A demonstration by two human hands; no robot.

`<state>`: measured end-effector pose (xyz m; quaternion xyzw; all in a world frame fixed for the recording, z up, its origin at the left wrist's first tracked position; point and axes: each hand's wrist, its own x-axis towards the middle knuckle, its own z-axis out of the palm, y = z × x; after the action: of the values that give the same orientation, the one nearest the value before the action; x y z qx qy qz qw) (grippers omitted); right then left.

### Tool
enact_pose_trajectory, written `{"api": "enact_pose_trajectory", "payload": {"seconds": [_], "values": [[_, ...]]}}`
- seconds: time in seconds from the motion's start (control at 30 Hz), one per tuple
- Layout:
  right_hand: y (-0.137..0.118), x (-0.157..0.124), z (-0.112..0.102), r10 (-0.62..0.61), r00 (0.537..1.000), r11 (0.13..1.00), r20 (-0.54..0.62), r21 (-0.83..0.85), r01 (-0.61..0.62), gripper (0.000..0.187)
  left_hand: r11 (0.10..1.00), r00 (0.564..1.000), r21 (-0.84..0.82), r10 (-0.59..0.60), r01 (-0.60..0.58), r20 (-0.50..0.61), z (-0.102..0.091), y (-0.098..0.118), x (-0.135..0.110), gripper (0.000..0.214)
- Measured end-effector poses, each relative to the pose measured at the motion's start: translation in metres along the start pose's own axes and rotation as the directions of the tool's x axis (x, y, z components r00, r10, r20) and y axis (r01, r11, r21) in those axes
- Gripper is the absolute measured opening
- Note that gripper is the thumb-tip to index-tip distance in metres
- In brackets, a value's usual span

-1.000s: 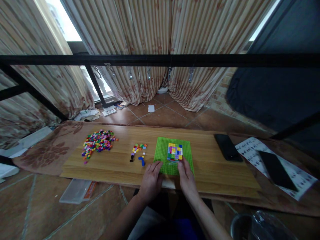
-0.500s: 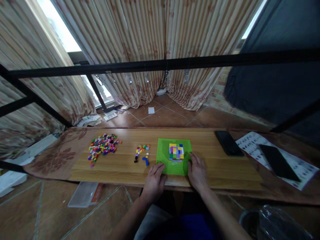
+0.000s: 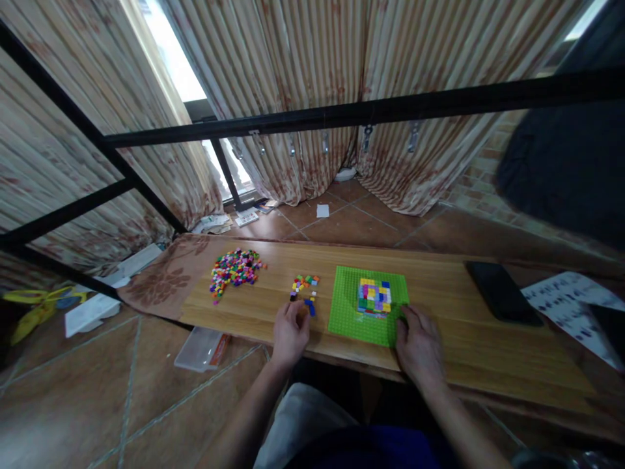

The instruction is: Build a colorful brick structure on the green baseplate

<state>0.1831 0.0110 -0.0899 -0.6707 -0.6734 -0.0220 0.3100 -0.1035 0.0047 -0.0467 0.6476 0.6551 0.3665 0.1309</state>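
Observation:
A green baseplate (image 3: 347, 311) lies on the wooden board (image 3: 454, 332) with a small block of mixed-colour bricks (image 3: 374, 296) built on it. My right hand (image 3: 418, 345) rests at the plate's near right corner, fingers curled against its edge. My left hand (image 3: 290, 332) lies on the board left of the plate, fingers bent, just below a small cluster of loose bricks (image 3: 305, 287) with a blue piece at its near end. What the left fingers touch is hidden.
A heap of coloured bricks (image 3: 233, 268) lies at the board's left end. A black phone (image 3: 502, 292) and a printed sheet (image 3: 571, 298) are at the right. A black metal frame bar (image 3: 371, 111) crosses overhead. A plastic case (image 3: 199, 348) lies on the tiled floor.
My left hand has moved left off the plate's corner toward the small brick cluster. My right hand went from the built block to the plate's right corner. The camera has swung left.

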Motion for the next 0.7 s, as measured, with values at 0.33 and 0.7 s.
{"api": "enact_pose_trajectory", "payload": {"seconds": [0.33, 0.7], "values": [[-0.002, 0.0, -0.001, -0.004, 1.0, 1.0, -0.017, 0.01, 0.004, 0.037, 0.964, 0.983, 0.227, 0.108, -0.141, 0.151, 0.01, 0.008, 0.012, 0.019], [-0.004, 0.0, -0.001, 0.004, 1.0, 1.0, -0.02, 0.017, -0.004, 0.036, 0.998, 0.981, 0.056, -0.013, 0.002, 0.191, 0.011, 0.03, 0.024, 0.026]]}}
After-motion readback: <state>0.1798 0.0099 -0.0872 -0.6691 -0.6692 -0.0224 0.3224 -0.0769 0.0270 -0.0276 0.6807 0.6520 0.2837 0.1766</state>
